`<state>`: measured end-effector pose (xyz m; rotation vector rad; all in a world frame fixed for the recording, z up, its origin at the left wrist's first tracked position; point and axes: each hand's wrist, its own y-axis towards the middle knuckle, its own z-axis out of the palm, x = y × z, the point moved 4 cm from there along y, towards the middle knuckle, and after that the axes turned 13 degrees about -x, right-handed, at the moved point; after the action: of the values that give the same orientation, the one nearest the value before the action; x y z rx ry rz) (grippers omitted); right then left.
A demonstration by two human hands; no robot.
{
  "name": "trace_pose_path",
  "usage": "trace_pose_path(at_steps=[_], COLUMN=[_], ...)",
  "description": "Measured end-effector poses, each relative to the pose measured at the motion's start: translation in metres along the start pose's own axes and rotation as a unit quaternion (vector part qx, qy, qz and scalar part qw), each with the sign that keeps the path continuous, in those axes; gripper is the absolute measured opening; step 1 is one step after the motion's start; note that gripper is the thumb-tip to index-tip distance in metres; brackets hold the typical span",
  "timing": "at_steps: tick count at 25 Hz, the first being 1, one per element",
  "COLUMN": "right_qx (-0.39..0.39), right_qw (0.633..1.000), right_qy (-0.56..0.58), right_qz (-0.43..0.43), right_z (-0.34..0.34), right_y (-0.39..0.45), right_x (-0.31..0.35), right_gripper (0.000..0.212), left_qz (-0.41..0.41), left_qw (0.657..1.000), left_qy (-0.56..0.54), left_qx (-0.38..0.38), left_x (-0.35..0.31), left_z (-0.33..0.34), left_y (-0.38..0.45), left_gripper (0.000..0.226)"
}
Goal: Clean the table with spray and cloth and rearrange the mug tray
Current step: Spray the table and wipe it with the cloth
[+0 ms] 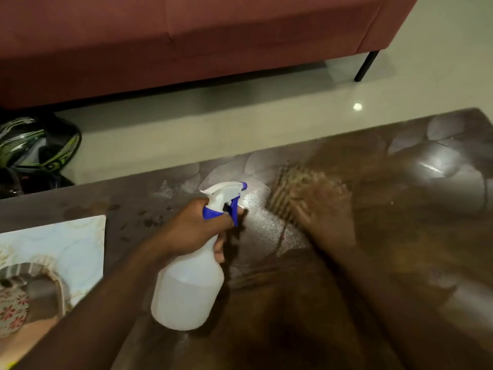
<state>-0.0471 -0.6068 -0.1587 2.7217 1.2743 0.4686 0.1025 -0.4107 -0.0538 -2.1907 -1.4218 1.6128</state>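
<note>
White spray bottle gripped by left hand, right hand — blurred — on cloth

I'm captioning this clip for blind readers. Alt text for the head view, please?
Left hand grips a white spray bottle over a dark wooden table, while the blurred right hand presses a striped cloth on it. A patterned tray sits at left.

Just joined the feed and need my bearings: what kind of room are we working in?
Most likely a home living room. A low dark wooden table stands in front of a reddish upholstered sofa on slim black legs, on a glossy tiled floor. Helmets lie on the floor beside it.
</note>
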Motion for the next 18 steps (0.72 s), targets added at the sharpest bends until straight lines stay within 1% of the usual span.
trace_pose_path(at_steps=[1,2,3,4,5,6,7,8,9,10,11,12,13,14,15,16,17,18], right_qx=[-0.041,-0.018,0.015,0.037,0.04,0.031,0.039,0.035,0.017,0.022,0.044,0.056,0.062,0.033,0.02,0.018,-0.007,-0.009], right_qw=[0.994,0.989,0.99,0.997,0.995,0.987,0.988,0.998,0.997,0.994,0.994,0.993,0.981,0.963,0.957,0.967,0.986,0.995], right_qy=[-0.027,-0.019,0.007,0.034,0.055,0.068,0.061,0.046,0.023,0.027,0.067,0.095,0.135,0.145,0.132,0.128,0.093,0.056], right_qz=[0.098,0.143,0.14,0.05,-0.072,-0.142,-0.133,-0.036,0.069,0.106,0.07,-0.028,-0.124,-0.225,-0.258,-0.22,-0.137,-0.084], right_z=[-0.003,0.003,0.014,0.021,0.021,0.018,0.013,0.007,0.011,0.016,0.031,0.043,0.047,0.049,0.049,0.048,0.054,0.056], right_y=[0.035,0.064,0.076,0.069,0.051,0.032,0.034,0.057,0.079,0.09,0.088,0.066,0.031,-0.001,-0.009,0.01,0.039,0.059], right_x=[-0.013,0.001,0.027,0.066,0.09,0.088,0.068,0.045,0.038,0.06,0.096,0.145,0.184,0.198,0.195,0.187,0.178,0.187], right_gripper=[0.052,0.053,0.055,0.056,0.055,0.052,0.049,0.048,0.048,0.051,0.052,0.051,0.051,0.051,0.051,0.052,0.056,0.061], left_qz=[-0.001,-0.002,-0.003,-0.004,-0.007,-0.015,-0.02,-0.025,-0.032,-0.035,-0.03,-0.028,-0.029,-0.032,-0.04,-0.045,-0.048,-0.048], left_qw=[1.0,1.0,1.0,1.0,1.0,0.999,0.999,0.999,0.999,0.999,0.999,0.998,0.997,0.996,0.995,0.993,0.993,0.993], left_qy=[0.003,0.004,0.002,-0.003,-0.008,-0.014,-0.022,-0.033,-0.036,-0.036,-0.032,-0.034,-0.032,-0.042,-0.065,-0.089,-0.096,-0.091], left_qx=[0.001,-0.003,-0.013,-0.023,-0.029,-0.031,-0.027,-0.021,-0.015,-0.017,-0.029,-0.051,-0.065,-0.069,-0.066,-0.059,-0.053,-0.062], left_x=[-0.001,-0.001,0.0,0.0,0.0,0.001,0.003,0.007,0.012,0.02,0.024,0.029,0.032,0.035,0.038,0.04,0.045,0.051], left_z=[-0.003,-0.004,-0.006,-0.009,-0.013,-0.018,-0.024,-0.03,-0.036,-0.042,-0.048,-0.056,-0.063,-0.071,-0.081,-0.089,-0.096,-0.103], left_y=[0.005,0.013,0.021,0.026,0.029,0.029,0.027,0.024,0.02,0.017,0.015,0.011,0.003,-0.005,-0.016,-0.027,-0.034,-0.038], left_gripper=[0.02,0.022,0.021,0.02,0.019,0.019,0.019,0.022,0.024,0.024,0.02,0.017,0.021,0.023,0.022,0.02,0.019,0.018])
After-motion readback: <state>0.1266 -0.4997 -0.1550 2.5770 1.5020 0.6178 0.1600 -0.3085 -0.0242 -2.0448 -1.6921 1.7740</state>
